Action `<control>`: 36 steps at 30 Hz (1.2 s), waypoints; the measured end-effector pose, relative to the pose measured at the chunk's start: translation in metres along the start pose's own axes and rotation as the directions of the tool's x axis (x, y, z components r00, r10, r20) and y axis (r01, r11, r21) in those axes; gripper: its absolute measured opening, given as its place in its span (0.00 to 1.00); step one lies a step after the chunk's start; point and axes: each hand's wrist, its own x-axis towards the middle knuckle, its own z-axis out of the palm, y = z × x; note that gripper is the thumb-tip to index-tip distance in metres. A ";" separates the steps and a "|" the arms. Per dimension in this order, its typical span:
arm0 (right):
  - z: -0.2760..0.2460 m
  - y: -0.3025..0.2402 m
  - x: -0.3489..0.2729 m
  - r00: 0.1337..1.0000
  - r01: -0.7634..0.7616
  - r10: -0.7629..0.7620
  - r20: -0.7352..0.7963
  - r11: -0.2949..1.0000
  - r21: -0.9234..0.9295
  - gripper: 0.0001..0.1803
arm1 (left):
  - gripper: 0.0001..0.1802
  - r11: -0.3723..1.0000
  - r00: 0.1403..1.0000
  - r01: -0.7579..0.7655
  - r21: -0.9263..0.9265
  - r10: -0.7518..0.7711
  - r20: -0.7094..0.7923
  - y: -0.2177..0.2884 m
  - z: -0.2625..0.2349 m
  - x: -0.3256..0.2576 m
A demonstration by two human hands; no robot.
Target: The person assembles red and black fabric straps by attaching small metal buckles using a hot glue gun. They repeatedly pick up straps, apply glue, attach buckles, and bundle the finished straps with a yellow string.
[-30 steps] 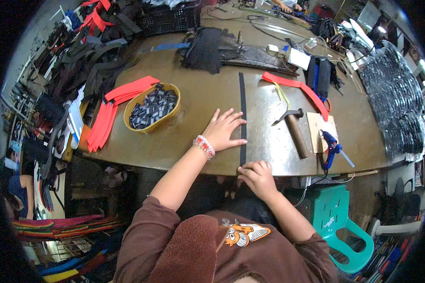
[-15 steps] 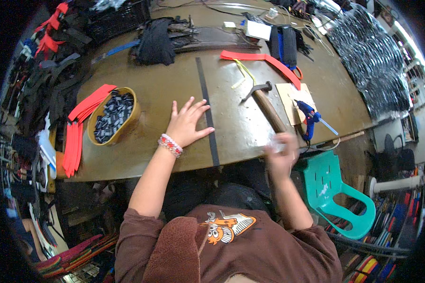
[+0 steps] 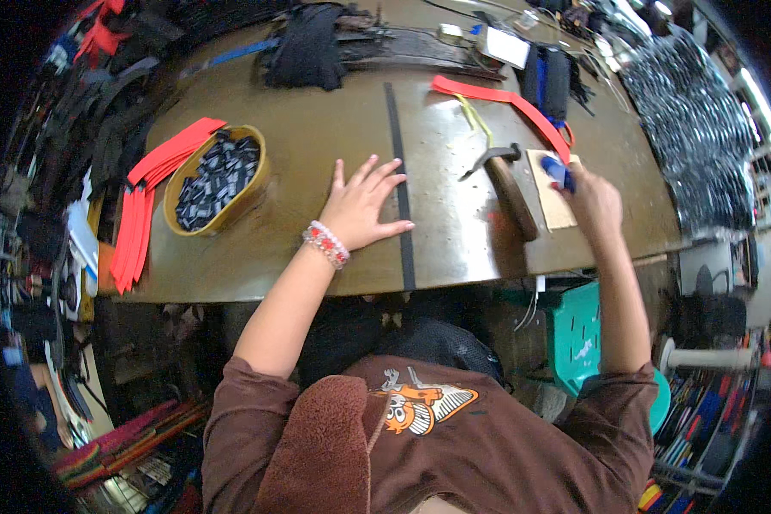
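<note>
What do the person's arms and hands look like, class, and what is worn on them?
Both arms wear brown sleeves pushed up above the elbows, leaving the forearms bare. The left hand has a beaded bracelet in pink, red and white at the wrist. The right hand is bare, with no glove.

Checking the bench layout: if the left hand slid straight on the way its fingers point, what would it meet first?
Probably the black strap: the left hand lies flat beside it, fingers angled up-right toward it.
</note>
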 end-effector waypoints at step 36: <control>0.135 0.015 -0.103 0.558 -0.188 0.644 -0.522 0.712 0.677 0.19 | 0.59 0.927 0.978 0.055 -0.370 -0.125 -0.168 -0.010 -0.002 0.003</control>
